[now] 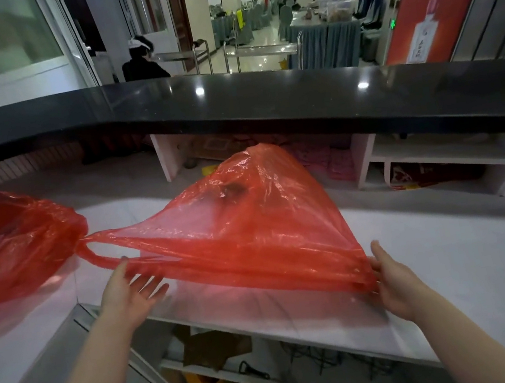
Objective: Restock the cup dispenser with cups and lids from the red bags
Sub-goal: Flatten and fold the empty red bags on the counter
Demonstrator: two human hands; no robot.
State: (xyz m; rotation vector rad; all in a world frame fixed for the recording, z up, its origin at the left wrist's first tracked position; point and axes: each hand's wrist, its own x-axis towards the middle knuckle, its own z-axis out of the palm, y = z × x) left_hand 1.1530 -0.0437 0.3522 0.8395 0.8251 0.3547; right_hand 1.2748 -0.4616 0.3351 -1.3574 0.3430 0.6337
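A thin red plastic bag [249,221] lies stretched out on the white counter [470,254], puffed up in the middle with something dark faintly showing inside. My left hand [129,295] is spread with straight fingers under the bag's left handle loop. My right hand [392,282] pinches the bag's gathered edge at the right. A second red bag [6,241] sits bunched at the far left of the counter. No cups, lids or dispenser are in view.
A raised black countertop [263,97] runs across behind the white counter, with shelves [436,160] beneath it. Open shelves [225,369] with boxes and cables lie below the counter's front edge. A person [141,62] sits beyond the bar, with dining tables farther back.
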